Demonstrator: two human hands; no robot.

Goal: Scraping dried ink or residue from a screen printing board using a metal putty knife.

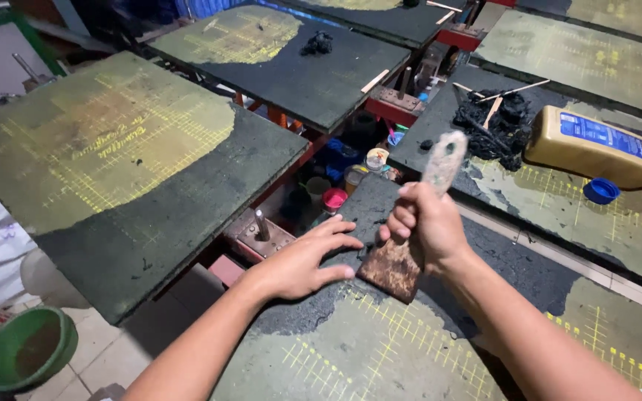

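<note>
Here, a rusty scraper (395, 266) was held blade-down on a dark-coated board (380, 349).

The scraper was clamped in the fist of the right hand (423, 226), its worn handle pointing up and its blade set on the black layer; the left hand (302, 260) was laid flat just beside the blade, fingers spread and holding nothing; a tan bottle (596, 147) was seen lying on the next board beside its blue cap (601, 191); a green bowl (27, 349) was seen on the floor.
</note>
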